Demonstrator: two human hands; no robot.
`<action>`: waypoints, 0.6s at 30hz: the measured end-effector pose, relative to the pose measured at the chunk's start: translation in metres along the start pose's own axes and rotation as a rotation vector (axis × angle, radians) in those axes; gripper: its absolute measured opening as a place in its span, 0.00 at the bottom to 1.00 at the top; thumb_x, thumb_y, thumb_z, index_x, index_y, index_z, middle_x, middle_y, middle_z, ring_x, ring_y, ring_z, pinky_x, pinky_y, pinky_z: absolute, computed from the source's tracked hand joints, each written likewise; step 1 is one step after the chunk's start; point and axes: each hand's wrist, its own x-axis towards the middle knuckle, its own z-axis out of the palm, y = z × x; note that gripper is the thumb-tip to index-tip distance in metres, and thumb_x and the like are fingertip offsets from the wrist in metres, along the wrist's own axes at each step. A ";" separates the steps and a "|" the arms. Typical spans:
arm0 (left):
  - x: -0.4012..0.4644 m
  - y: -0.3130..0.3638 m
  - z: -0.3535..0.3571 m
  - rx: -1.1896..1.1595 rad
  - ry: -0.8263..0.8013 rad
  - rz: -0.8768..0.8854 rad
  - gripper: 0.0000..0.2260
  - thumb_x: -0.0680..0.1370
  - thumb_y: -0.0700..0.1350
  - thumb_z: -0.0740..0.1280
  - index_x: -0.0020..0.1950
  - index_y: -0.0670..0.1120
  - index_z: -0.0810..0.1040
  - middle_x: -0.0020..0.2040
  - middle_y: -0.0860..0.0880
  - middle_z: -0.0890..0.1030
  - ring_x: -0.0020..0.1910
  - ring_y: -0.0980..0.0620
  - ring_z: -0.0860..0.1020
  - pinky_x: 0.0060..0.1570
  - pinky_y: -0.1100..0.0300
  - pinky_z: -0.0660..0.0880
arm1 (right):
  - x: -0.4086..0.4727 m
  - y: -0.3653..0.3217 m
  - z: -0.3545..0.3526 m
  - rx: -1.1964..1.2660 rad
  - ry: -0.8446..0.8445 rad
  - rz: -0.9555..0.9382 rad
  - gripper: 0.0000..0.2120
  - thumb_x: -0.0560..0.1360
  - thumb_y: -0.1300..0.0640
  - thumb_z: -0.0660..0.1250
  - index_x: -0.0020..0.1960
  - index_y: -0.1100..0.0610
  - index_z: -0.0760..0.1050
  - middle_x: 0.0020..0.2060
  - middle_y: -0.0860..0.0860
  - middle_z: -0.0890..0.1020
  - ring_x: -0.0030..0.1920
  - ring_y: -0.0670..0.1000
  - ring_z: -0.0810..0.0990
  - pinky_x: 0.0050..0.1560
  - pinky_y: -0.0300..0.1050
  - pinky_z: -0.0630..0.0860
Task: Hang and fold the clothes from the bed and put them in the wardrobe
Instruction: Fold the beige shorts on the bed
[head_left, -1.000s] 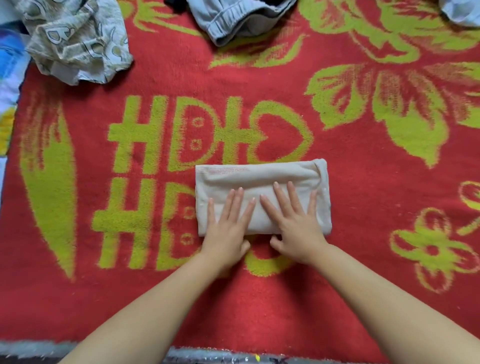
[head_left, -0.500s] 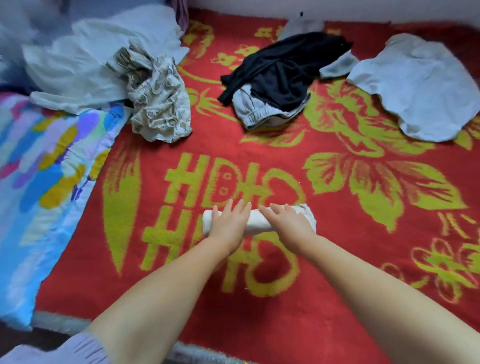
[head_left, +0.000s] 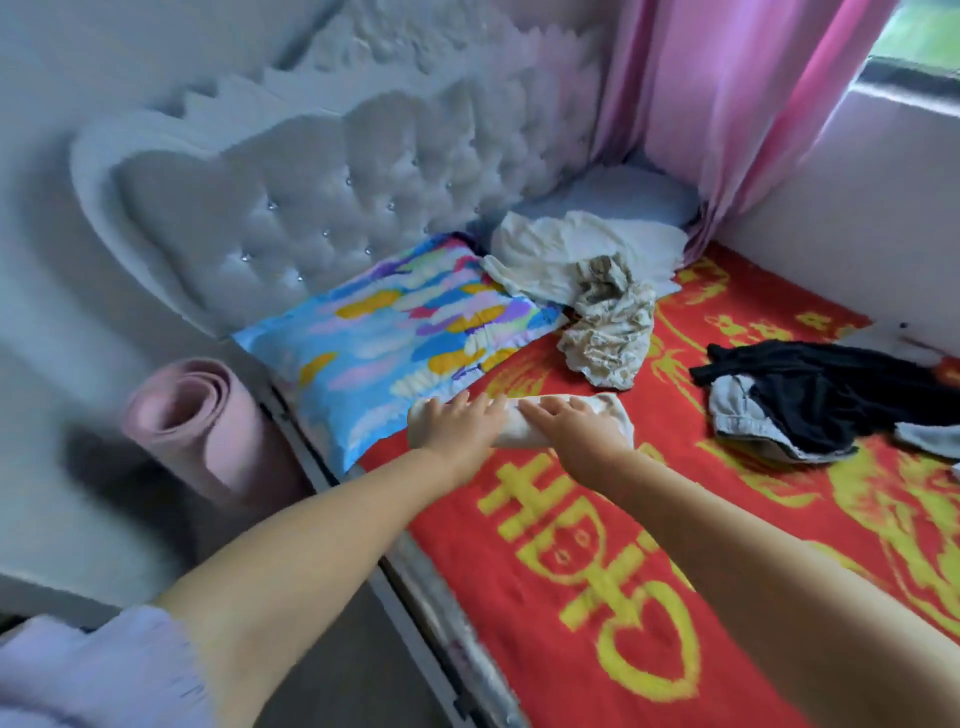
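Fingers of left hand (head_left: 451, 422) extended, near straight, lying over left end of folded cream cloth (head_left: 524, 434). Right hand (head_left: 582, 428) same, flat over right part; grip underneath hard to judge, frame blurred. Cloth sits on red blanket (head_left: 597, 597) just beside patterned pillow (head_left: 410, 332). Yellow woven characters on blanket, not readable. Further right: crumpled printed garment (head_left: 610, 332), black garment (head_left: 821, 384).

The folded cream cloth (head_left: 566, 423) is mostly hidden under both hands; the whole view is motion-blurred.
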 end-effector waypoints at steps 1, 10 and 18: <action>-0.018 -0.020 -0.003 -0.017 -0.003 -0.050 0.27 0.79 0.36 0.54 0.77 0.48 0.53 0.74 0.47 0.63 0.73 0.44 0.61 0.66 0.43 0.63 | 0.004 -0.024 -0.010 -0.031 0.000 -0.043 0.34 0.78 0.63 0.60 0.77 0.44 0.50 0.71 0.49 0.64 0.69 0.55 0.65 0.60 0.59 0.71; -0.249 -0.182 0.028 -0.152 0.002 -0.463 0.27 0.77 0.36 0.57 0.75 0.50 0.58 0.69 0.47 0.68 0.68 0.44 0.66 0.62 0.46 0.67 | -0.007 -0.285 -0.037 -0.218 0.023 -0.465 0.30 0.78 0.58 0.56 0.75 0.39 0.53 0.70 0.44 0.67 0.69 0.51 0.69 0.66 0.58 0.65; -0.532 -0.297 0.080 -0.214 -0.200 -0.780 0.26 0.75 0.34 0.62 0.72 0.48 0.63 0.66 0.44 0.69 0.66 0.40 0.67 0.61 0.40 0.67 | -0.090 -0.571 0.019 -0.197 -0.083 -0.837 0.35 0.76 0.61 0.59 0.75 0.37 0.50 0.69 0.44 0.67 0.67 0.53 0.72 0.62 0.59 0.69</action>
